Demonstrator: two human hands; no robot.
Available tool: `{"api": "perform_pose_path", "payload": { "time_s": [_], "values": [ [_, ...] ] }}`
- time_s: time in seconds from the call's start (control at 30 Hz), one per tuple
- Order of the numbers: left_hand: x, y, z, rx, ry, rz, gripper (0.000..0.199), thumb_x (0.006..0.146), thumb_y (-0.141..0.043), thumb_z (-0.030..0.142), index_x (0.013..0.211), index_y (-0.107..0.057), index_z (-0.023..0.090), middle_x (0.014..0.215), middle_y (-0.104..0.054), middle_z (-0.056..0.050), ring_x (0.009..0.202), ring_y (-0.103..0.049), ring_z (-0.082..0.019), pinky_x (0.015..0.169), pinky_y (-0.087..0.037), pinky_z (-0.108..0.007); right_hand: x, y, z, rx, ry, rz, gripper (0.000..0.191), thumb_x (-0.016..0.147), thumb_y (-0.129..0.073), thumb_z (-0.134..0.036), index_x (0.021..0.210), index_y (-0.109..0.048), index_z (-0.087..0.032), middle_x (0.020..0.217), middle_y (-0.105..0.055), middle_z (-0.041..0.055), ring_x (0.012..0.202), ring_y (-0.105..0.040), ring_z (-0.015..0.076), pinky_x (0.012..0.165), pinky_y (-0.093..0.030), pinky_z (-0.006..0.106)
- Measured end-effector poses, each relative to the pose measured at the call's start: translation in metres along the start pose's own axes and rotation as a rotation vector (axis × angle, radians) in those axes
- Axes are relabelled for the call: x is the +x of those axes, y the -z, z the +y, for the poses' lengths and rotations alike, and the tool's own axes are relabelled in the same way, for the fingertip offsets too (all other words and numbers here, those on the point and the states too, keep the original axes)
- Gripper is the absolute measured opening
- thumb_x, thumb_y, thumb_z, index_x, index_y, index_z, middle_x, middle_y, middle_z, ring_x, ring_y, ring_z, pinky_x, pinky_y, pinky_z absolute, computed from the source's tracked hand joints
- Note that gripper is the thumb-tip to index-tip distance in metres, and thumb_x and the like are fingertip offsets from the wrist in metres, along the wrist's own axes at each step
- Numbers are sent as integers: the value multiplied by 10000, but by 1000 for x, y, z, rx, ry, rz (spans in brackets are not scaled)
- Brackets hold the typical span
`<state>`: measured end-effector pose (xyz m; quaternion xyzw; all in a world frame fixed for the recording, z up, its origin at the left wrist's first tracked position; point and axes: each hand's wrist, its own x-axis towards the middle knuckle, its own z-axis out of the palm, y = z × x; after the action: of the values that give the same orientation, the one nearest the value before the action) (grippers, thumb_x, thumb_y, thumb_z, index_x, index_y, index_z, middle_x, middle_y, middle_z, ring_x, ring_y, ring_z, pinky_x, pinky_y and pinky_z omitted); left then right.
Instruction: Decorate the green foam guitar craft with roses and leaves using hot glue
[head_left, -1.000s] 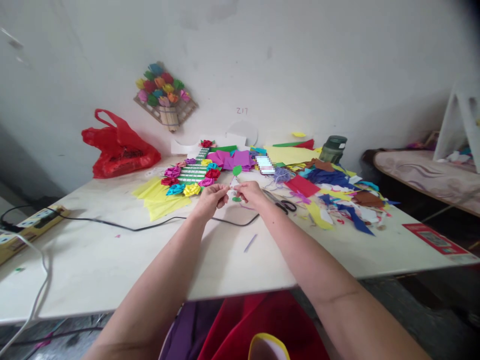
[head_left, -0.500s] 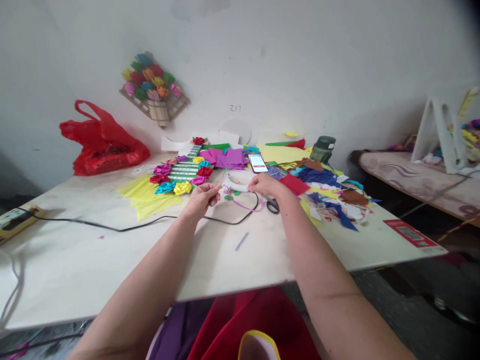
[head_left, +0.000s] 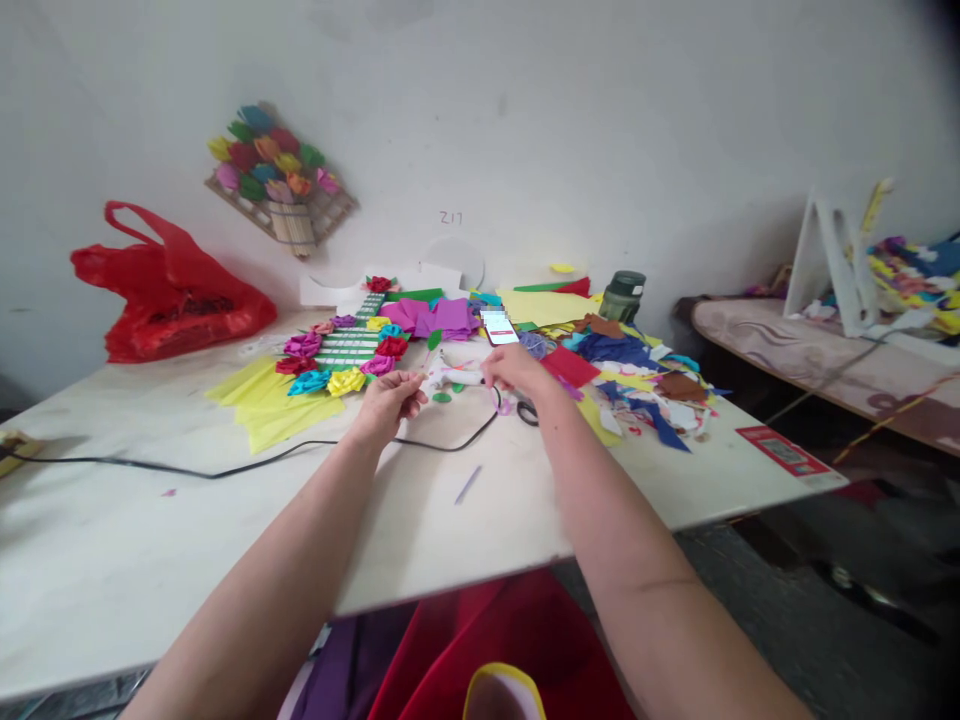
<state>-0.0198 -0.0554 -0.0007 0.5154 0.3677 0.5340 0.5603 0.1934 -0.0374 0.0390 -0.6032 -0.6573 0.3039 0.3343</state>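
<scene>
Near the middle of the table, my right hand (head_left: 513, 368) is closed around the right end of a white glue gun (head_left: 459, 376) with a black cord (head_left: 442, 447). My left hand (head_left: 391, 402) has its fingertips pinched together by the gun's left end; whatever is between them is too small to make out. A green paper leaf (head_left: 434, 340) shows just above these fingertips, and another green leaf (head_left: 442, 397) lies below the gun. Dark scissor handles (head_left: 528, 413) lie beside my right wrist. Left of the gun is a green-and-white striped panel (head_left: 349, 347) edged with paper flowers.
A phone (head_left: 498, 327) lies behind my right hand. Paper scraps (head_left: 637, 365) and a dark green bottle (head_left: 622, 297) are to the right. Yellow paper sheets (head_left: 274, 405) and a red plastic bag (head_left: 176, 300) are at left. A thin strip (head_left: 468, 485) lies in front.
The view has swung right, so everything sits further left. The green leaf above my left fingertips now shows its broad side. Both hands keep nearly the same place.
</scene>
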Motion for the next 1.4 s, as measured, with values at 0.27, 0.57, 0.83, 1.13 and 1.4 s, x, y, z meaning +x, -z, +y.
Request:
{"api": "perform_pose_path", "payload": {
  "time_s": [0.27,0.57,0.83,1.13,1.4],
  "values": [
    [11,-11,-6,12,47,-8,326,600,-727,363,707,-531,125,525,-600,-13,350,-461,-54,339,-283,-161,-8,79,18,-251,-233,1036,329,844,-336,-262,994,-606,-148,1037,-614,158,967,-570,256,759,-438,351],
    [15,-24,-5,21,84,-37,331,590,-738,352,719,-542,119,545,-605,-12,378,-486,-59,383,-356,-165,-1,108,58,-681,-429,647,280,753,-519,-222,969,-656,-109,1004,-618,198,951,-580,288,765,-439,387],
    [17,-20,-9,-14,94,-31,321,614,-725,356,746,-557,117,567,-611,-13,380,-480,-52,380,-336,-157,13,67,14,-725,5,477,309,692,-532,-118,964,-665,-180,1036,-638,133,954,-589,238,789,-419,324],
    [18,-11,-3,-73,65,-92,298,618,-723,358,673,-555,118,519,-574,-5,375,-458,-49,376,-312,-165,36,-8,0,365,84,-107,194,659,-621,-313,669,-658,-122,675,-642,35,477,-444,65,512,-363,220],
    [19,-5,-4,-139,62,-118,282,624,-716,339,701,-561,117,524,-578,-4,376,-459,-52,377,-309,-166,35,-42,-15,601,44,-163,229,567,-705,-319,722,-684,-152,621,-600,-14,558,-446,72,615,-353,240]
  ]
}}
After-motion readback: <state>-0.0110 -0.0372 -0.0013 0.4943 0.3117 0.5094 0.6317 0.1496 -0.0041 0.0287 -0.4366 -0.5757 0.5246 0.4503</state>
